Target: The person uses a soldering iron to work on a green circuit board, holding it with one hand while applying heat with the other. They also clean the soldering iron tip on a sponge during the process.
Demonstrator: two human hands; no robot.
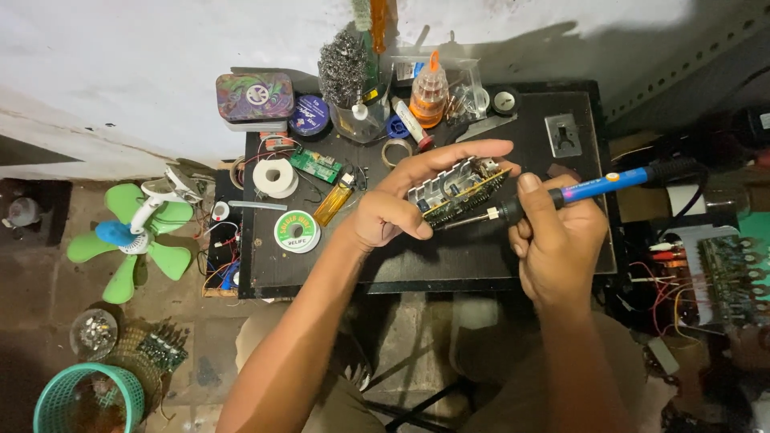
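Note:
My left hand point(405, 200) holds a circuit board with a finned metal heat sink point(459, 188) tilted above the black work table point(449, 261). My right hand point(557, 236) grips a blue and black soldering iron point(597, 189). Its metal tip points left and touches the lower edge of the board near my left fingers. The iron's black cord runs off to the right.
On the table's left stand a solder spool point(297, 231), a white tape roll point(275, 177), a yellow lighter point(332, 204) and a small green board point(315, 164). At the back are a steel-wool holder point(345, 76), an orange bottle point(429, 95) and a tin point(255, 98). A green fan point(132, 232) and teal basket point(84, 398) sit on the floor.

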